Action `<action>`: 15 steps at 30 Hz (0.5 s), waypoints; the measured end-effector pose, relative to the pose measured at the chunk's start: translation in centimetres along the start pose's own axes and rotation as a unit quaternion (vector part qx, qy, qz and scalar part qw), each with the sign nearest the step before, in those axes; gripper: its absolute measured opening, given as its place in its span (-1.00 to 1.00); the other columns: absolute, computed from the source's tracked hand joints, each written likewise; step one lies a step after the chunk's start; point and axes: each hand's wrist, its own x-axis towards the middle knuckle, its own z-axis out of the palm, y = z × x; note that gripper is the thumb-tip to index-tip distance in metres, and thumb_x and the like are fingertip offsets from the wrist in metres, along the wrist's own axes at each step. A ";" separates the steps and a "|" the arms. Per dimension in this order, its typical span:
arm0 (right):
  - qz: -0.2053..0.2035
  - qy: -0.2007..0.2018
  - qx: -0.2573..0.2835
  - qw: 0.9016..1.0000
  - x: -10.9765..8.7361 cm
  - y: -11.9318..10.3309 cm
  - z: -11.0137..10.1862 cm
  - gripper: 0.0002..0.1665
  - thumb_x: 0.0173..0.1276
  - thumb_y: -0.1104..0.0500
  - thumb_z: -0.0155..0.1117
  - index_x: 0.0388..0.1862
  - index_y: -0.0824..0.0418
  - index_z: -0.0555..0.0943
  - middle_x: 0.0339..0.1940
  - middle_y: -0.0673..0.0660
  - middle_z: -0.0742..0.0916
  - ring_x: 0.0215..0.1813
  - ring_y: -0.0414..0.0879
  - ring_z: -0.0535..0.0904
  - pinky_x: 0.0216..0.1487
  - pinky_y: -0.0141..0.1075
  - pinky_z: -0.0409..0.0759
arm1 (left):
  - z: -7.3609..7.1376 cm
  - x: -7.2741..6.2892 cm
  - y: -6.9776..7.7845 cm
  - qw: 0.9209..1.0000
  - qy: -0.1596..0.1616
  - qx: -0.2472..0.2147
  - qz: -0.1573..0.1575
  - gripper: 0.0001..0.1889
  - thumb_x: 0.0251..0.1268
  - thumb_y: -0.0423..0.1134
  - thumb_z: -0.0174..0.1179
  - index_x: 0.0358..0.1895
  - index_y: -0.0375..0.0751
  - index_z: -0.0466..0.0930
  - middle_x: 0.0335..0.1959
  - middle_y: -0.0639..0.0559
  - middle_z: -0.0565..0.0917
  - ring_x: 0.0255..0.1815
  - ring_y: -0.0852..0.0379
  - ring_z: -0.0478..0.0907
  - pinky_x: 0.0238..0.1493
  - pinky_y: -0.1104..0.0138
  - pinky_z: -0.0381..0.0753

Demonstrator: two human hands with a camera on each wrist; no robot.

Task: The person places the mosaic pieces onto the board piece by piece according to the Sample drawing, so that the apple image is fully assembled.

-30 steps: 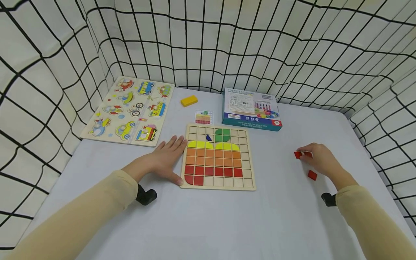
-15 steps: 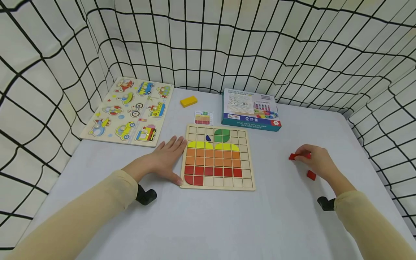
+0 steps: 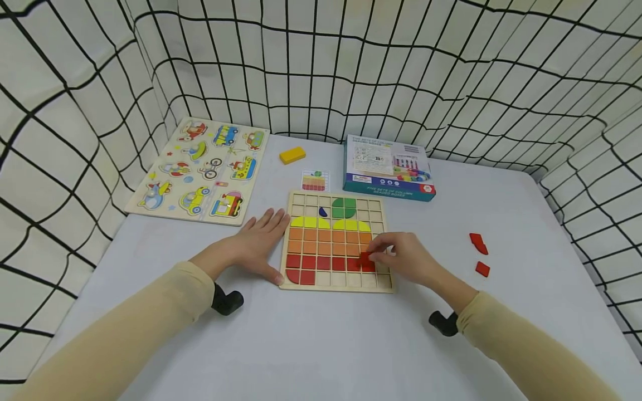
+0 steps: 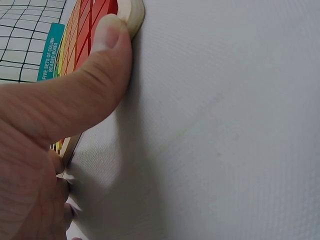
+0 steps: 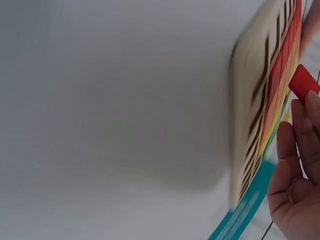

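Note:
In the head view, my right hand (image 3: pixel 403 259) pinches a red square tile (image 3: pixel 365 259) above the right part of a wooden grid board (image 3: pixel 368 280). The right wrist view shows this red tile (image 5: pixel 303 82) at the fingertips, raised off the board. Yellow, orange and red rows fill much of the grid, with a green shape (image 3: pixel 344 208) and a small blue piece (image 3: pixel 322 211) near its top. My left hand (image 3: pixel 253 250) lies with fingers spread along the board's left side. Its thumb (image 4: pixel 107 55) touches the board's edge in the left wrist view.
Loose red pieces (image 3: pixel 479 244) and a red square (image 3: pixel 482 269) lie on the right of the white table. Behind the board are a pattern card (image 3: pixel 315 181), a yellow block (image 3: pixel 292 155) and a teal box (image 3: pixel 388 189). A vehicle puzzle (image 3: pixel 210 167) sits back left; black netting surrounds the table.
My right hand has moved left from the loose red pieces to over the board, carrying a red tile. The left hand has stayed in place.

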 end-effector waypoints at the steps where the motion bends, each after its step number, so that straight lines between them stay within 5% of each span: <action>1: -0.006 -0.011 0.004 1.000 0.2 -0.8 0.7 -0.88 0.41 0.18 0.40 -0.10 0.11 0.77 -0.18 0.00 0.81 -0.05 -0.09 0.62 0.02 -0.25 0.58 | 0.0 0.0 0.0 1.000 0.000 -0.001 0.000 0.42 -0.05 0.25 0.54 0.66 -0.34 -0.26 0.70 -0.30 -0.27 0.71 -0.35 -0.41 0.62 -0.29 -0.31; 8: -0.040 -0.047 0.041 0.997 1.1 -4.4 3.7 -0.92 0.35 0.19 0.46 -0.19 0.12 0.78 -0.26 -0.03 0.80 -0.19 -0.17 0.61 -0.14 -0.42 0.64 | 0.0 0.0 0.1 1.000 0.001 -0.001 0.000 0.40 -0.03 0.23 0.54 0.66 -0.35 -0.26 0.70 -0.31 -0.26 0.71 -0.34 -0.40 0.62 -0.29 -0.30; 15: -0.036 -0.054 0.023 0.998 1.3 -5.9 5.2 -0.94 0.33 0.19 0.47 -0.24 0.14 0.77 -0.39 -0.05 0.77 -0.35 -0.20 0.56 -0.30 -0.44 0.59 | 0.0 0.0 0.0 1.000 0.001 0.003 -0.001 0.41 -0.05 0.24 0.54 0.66 -0.35 -0.25 0.70 -0.30 -0.26 0.71 -0.34 -0.40 0.62 -0.29 -0.30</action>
